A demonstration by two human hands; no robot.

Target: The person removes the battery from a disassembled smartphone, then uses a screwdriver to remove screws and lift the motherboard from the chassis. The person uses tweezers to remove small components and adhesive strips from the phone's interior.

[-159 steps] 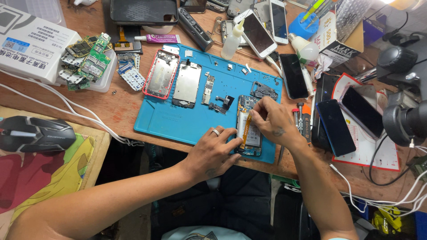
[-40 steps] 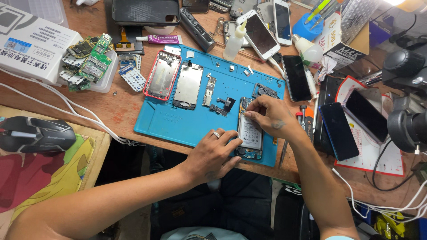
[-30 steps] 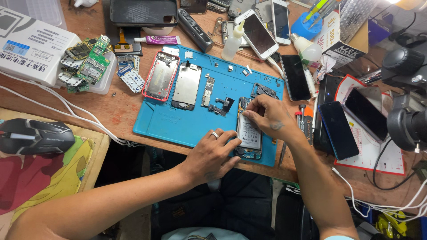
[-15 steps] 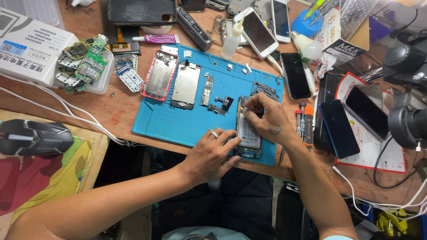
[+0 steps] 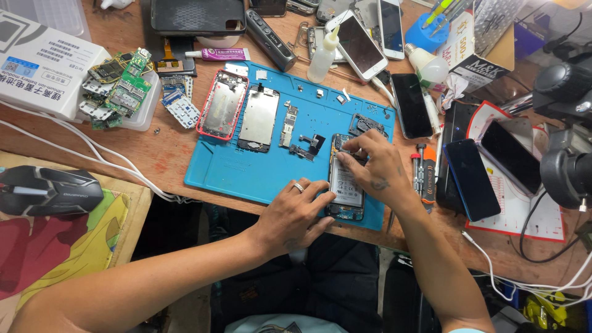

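Opened smartphone on blue repair mat

Left hand (image 5: 295, 213) presses the opened smartphone (image 5: 346, 183) at its left edge; right hand (image 5: 377, 169) fingertips pinch its upper end, on the blue repair mat (image 5: 234, 169).

This is a phone repair workshop, a crowded wooden bench built around a blue silicone work mat (image 5: 246, 176). On the mat lie stripped phone frames (image 5: 222, 105) and an opened phone (image 5: 345, 182) with its battery showing. Left of the mat sits a clear tray of green circuit boards (image 5: 117, 86). Above the mat are several handsets (image 5: 361, 46) and a small dropper bottle (image 5: 324, 52). Right of the mat lie screwdrivers (image 5: 425, 176) and more dark phones (image 5: 472, 179).
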